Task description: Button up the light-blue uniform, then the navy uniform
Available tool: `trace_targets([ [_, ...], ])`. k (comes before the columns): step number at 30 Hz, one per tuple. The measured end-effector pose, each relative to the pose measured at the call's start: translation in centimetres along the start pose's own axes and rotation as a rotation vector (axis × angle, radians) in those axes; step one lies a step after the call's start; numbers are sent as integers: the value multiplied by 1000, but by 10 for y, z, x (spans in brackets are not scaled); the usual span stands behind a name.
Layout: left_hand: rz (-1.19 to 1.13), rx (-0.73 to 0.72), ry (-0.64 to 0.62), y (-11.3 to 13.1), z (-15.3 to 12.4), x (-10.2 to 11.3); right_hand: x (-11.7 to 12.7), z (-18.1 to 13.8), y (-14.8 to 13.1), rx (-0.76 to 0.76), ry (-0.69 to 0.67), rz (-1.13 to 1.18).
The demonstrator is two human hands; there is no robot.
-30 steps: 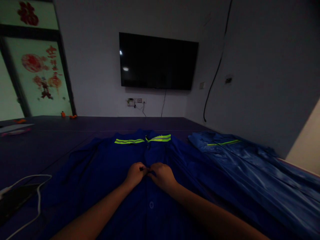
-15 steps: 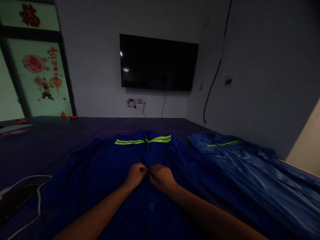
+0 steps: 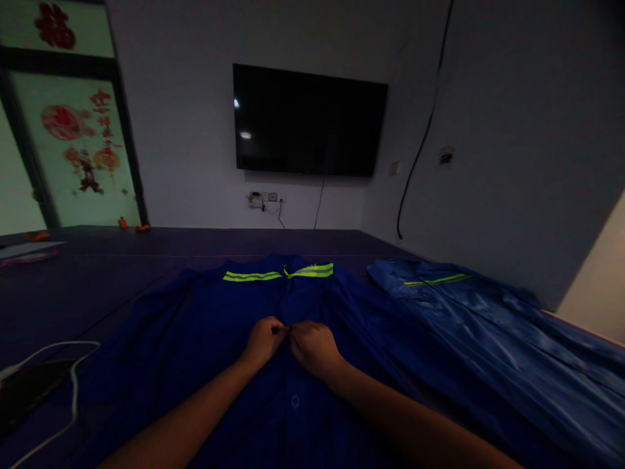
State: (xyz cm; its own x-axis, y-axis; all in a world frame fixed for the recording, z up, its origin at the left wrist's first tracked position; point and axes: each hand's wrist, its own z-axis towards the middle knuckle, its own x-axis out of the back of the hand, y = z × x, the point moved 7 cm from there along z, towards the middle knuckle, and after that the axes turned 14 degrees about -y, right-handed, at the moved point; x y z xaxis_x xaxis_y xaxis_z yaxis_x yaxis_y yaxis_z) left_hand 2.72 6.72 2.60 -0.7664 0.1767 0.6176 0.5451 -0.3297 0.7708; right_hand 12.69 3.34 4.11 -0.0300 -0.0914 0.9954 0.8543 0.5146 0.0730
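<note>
A dark blue work jacket [image 3: 219,332] with yellow-green reflective strips across the chest lies spread out in front of me. At the middle of its front opening, my left hand [image 3: 265,340] pinches the placket edge between thumb and finger. Close against it, my right hand [image 3: 314,345] is closed on the other side of the same placket, its fingertips touching or nearly touching those of the left. What lies between the fingertips is too small and dark to make out. Lower on the placket shows a round button [image 3: 295,400].
A lighter blue jacket [image 3: 469,319] lies to the right. At the lower left are a dark flat device [image 3: 36,391] and a white cable [image 3: 74,391]. Small orange objects [image 3: 141,228] sit near the glass door. A television [image 3: 310,124] hangs on the far wall.
Both hands keep their pinch at the same spot on the placket, with only slight finger movement. The view has shifted very slightly.
</note>
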Motion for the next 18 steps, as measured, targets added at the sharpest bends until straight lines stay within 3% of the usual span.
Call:
trace_targets([
  [11, -11, -21, 4, -1, 1, -2, 1, -1, 9, -221, 43, 182],
  [18, 21, -13, 8, 1, 0, 0, -1, 4, 2, -109, -22, 134],
])
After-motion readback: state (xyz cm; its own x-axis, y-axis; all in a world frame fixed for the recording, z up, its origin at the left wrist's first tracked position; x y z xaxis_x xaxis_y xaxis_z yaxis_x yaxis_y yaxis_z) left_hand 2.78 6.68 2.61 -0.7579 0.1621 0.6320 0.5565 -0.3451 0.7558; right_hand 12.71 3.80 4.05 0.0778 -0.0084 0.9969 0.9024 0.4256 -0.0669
